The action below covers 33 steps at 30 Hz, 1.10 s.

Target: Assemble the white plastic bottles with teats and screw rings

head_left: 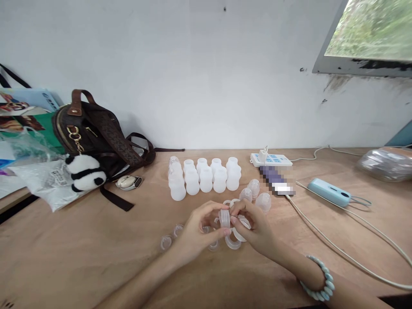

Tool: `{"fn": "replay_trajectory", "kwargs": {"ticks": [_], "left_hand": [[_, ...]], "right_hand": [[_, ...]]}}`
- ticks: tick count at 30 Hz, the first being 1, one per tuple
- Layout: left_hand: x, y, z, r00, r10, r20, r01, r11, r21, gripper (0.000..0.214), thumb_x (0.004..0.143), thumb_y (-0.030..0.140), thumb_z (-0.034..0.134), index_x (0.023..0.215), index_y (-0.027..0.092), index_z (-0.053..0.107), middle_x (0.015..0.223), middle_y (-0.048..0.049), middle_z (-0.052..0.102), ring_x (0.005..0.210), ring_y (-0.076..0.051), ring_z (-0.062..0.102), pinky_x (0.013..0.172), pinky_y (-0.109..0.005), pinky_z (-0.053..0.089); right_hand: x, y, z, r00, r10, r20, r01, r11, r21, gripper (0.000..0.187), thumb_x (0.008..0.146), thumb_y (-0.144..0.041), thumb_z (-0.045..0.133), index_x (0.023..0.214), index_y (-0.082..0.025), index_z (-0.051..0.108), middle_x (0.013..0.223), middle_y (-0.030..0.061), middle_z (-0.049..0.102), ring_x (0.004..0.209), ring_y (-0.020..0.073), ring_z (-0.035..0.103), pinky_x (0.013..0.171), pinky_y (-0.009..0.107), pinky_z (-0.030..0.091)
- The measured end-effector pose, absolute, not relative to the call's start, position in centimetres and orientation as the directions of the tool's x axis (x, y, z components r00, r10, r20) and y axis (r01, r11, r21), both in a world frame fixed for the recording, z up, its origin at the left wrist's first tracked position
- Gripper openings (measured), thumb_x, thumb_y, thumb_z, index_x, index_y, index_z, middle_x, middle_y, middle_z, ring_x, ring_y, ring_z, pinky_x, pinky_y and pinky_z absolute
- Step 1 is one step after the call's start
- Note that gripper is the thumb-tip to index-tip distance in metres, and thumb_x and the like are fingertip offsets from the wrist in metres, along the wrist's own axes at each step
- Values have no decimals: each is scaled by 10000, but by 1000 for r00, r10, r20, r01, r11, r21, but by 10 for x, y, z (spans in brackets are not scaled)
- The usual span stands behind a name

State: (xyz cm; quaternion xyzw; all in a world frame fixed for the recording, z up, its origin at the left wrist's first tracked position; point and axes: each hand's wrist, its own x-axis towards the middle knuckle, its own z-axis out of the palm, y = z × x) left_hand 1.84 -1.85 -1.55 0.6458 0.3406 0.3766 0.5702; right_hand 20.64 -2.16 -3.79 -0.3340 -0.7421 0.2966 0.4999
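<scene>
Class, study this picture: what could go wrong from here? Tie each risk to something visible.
The clear ring piece, pinched in the left hand, could slip and mix with the loose rings below. The white bottles stand close together, so a bumped one might topple its neighbours. The white cable runs near the right forearm, so an outward sweep might snag it.

We see soft, fairly bright light, strongest at the window [370, 36], whose greenery [384, 21] is blurred; shadows on the tabletop [96, 240] are faint, wide-angle stretching pulls the edges, and pixelation masks the phone [273, 180].
</scene>
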Motion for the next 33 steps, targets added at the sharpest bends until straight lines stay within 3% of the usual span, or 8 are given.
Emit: {"fn": "replay_trajectory", "kwargs": {"ticks": [4, 9, 15, 20, 25, 33], "left_hand": [[20, -18, -16, 477, 878, 41, -70, -8, 998, 473, 711, 351, 804, 1117, 174, 637, 1078, -73, 685, 926, -155, 678, 780, -230, 534], [20, -16, -14, 484, 875, 22, -151, 58, 987, 490, 702, 350, 810, 1107, 155, 617, 947, -63, 725, 898, -148, 697, 756, -212, 551], [19, -16, -14, 432, 901, 34, -86, 4, 996, 451, 680, 349, 818, 1050, 154, 648, 893, -32, 712, 787, -98, 672, 677, -164, 511], [17, -14, -11, 447, 893, 47, -33, -36, 999, 418, 637, 289, 835, 990, 136, 671, 790, -15, 702, 687, -69, 637, 677, -167, 504], [12, -13, -3, 436, 897, 65, 33, -88, 996, 398, 568, 256, 858, 911, 122, 706, 766, 2, 658, 672, -67, 632, 657, -164, 504], [3, -10, 6, 441, 889, 124, 81, -177, 981, 349, 592, 240, 835, 895, 127, 705, 796, -5, 668, 692, -63, 618, 678, -166, 498]], "right_hand": [[205, -20, -35, -244, 858, 452, 64, 479, -875, 49, 885, -201, 598, 856, -175, 569, 778, 6, 615, 677, 87, 600, 623, 191, 490], [206, -20, -32, -261, 867, 424, -28, 432, -901, 130, 899, -294, 616, 892, -166, 644, 790, 33, 661, 686, 103, 640, 635, 210, 533], [206, -19, -27, -262, 860, 439, -10, 452, -892, 178, 816, -301, 727, 782, -165, 617, 753, 21, 637, 702, 106, 611, 632, 214, 509], [211, -17, -25, -342, 806, 482, -32, 503, -864, 199, 832, -237, 709, 705, -161, 576, 677, -2, 595, 659, 89, 550, 618, 213, 444], [216, -18, -28, -381, 784, 490, 41, 544, -838, 203, 850, -220, 686, 701, -161, 563, 652, 4, 596, 625, 94, 526, 568, 222, 395], [219, -19, -23, -385, 790, 478, 92, 548, -832, 263, 874, -297, 670, 683, -157, 555, 670, 17, 598, 644, 105, 539, 588, 237, 414]]}}
